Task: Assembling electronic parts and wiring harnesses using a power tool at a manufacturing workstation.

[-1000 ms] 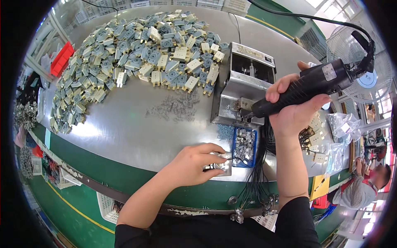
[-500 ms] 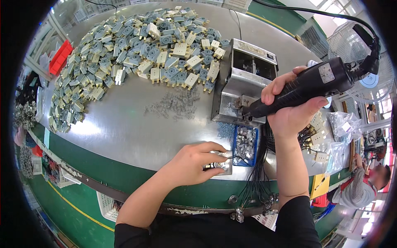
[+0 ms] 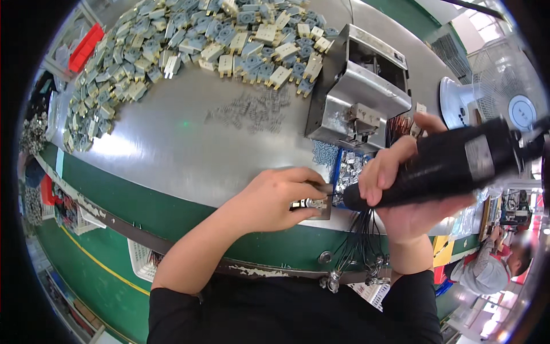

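My right hand [image 3: 395, 189] is wrapped round a black electric screwdriver [image 3: 441, 166], slightly blurred, lying sideways with its front end toward the left. That end is over the edge of a blue tray [image 3: 338, 172] of small metal pieces. My left hand [image 3: 278, 200] rests at the bench's near edge, with fingers and thumb closed round a small part with a shiny metal middle [image 3: 309, 203]. The part sits on a flat metal block [image 3: 325, 213]; the fingers cover most of it. Black cables [image 3: 364, 232] with round metal ends hang over the edge beside the tray.
A metal screw-feeding machine [image 3: 366, 92] stands behind the tray, next to loose screws [image 3: 325, 152]. Springs [image 3: 258, 112] lie mid-bench before a big heap of grey and cream plug housings [image 3: 229, 40]. A fan [image 3: 458, 103] and another person [image 3: 487, 266] are at right.
The screwdriver has come away from the feeding machine, moving nearer and toward the tray. My left hand keeps its hold on the small part. The whole view has shifted a little.
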A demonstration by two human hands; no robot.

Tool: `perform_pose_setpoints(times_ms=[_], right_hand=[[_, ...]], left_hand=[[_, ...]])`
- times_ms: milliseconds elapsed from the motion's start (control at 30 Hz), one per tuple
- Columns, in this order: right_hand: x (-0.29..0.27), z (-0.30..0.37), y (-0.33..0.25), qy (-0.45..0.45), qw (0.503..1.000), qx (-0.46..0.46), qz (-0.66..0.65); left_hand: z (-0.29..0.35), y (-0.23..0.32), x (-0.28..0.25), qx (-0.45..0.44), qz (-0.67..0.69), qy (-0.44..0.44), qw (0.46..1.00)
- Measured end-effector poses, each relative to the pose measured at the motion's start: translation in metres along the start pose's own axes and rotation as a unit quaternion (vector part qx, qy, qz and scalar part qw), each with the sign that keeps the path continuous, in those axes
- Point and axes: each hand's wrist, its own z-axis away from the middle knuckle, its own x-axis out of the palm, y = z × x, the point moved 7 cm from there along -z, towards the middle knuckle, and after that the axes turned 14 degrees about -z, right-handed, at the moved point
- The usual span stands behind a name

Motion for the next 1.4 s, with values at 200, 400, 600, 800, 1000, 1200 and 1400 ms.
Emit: perform_pose_setpoints(times_ms=[200,400,600,800,1000,1200,1400], right_hand=[[0.003,0.018,0.010,-0.017,0.998,-0.052,-0.022],[0.005,0.021,0.019,-0.035,0.997,-0.056,-0.027],[0.002,0.026,0.022,-0.047,0.997,-0.052,-0.021],[0.008,0.025,0.020,-0.115,0.991,-0.071,-0.008],[0.011,0.025,0.020,-0.114,0.989,-0.091,0.009],[0.017,0.029,0.022,-0.119,0.987,-0.103,0.022],[0.022,0.030,0.024,-0.120,0.986,-0.110,0.042]], left_hand=[[0.003,-0.002,0.003,-0.006,0.001,-0.006,1.000],[0.006,0.000,0.003,0.003,0.001,0.017,1.000],[0.005,-0.001,0.004,0.000,-0.004,0.014,1.000],[0.005,-0.001,0.003,-0.008,-0.002,0.010,1.000],[0.005,-0.002,0.005,-0.005,-0.009,0.001,1.000],[0.008,-0.004,0.005,-0.004,0.003,0.018,1.000],[0.007,-0.004,0.004,0.005,0.019,0.025,0.999]])
